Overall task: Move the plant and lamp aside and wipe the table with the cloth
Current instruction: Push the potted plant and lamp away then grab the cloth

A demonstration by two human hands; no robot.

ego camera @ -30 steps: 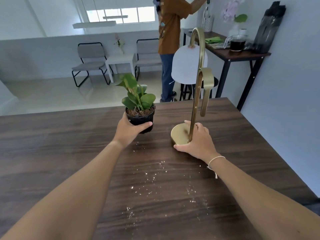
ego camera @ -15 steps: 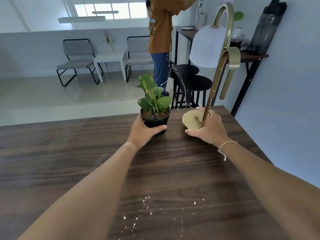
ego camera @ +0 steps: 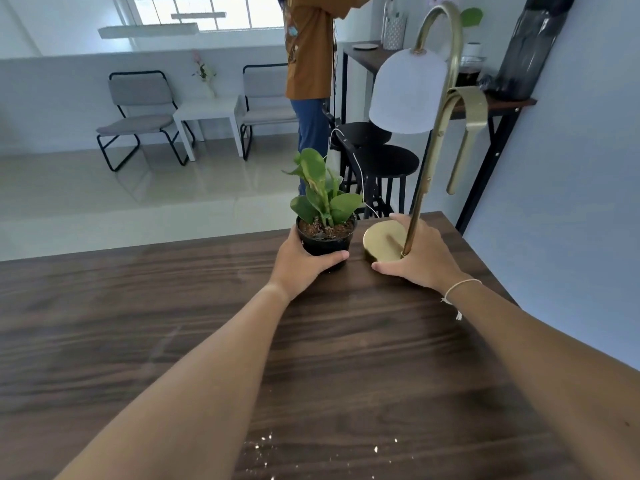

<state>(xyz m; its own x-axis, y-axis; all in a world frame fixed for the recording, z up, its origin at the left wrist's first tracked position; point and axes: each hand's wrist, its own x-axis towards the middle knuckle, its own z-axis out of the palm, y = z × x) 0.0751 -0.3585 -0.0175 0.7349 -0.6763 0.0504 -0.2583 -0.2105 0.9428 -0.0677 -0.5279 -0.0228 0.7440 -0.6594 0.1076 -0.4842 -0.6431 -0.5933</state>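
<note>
Roughly speaking, I'm on the first half of the job: both things are being cleared, and no wiping has begun. Starting at the left, my left hand [ego camera: 304, 259] is wrapped around the black pot of the plant [ego camera: 323, 216], fingers curled round its near side and thumb across the front; the pot sits at about twelve o'clock from me, close to the far edge of the table [ego camera: 138, 323]. Just beside it, toward one o'clock, the lamp [ego camera: 415, 150] stands with its round brass base on the wood, and my right hand [ego camera: 414, 256] lies over that base, fingers closed around the foot of the stem. Pale crumbs [ego camera: 270, 452] lie scattered at six o'clock, close to me, unwiped. I see no cloth anywhere, so fetching it and wiping are both left.
</note>
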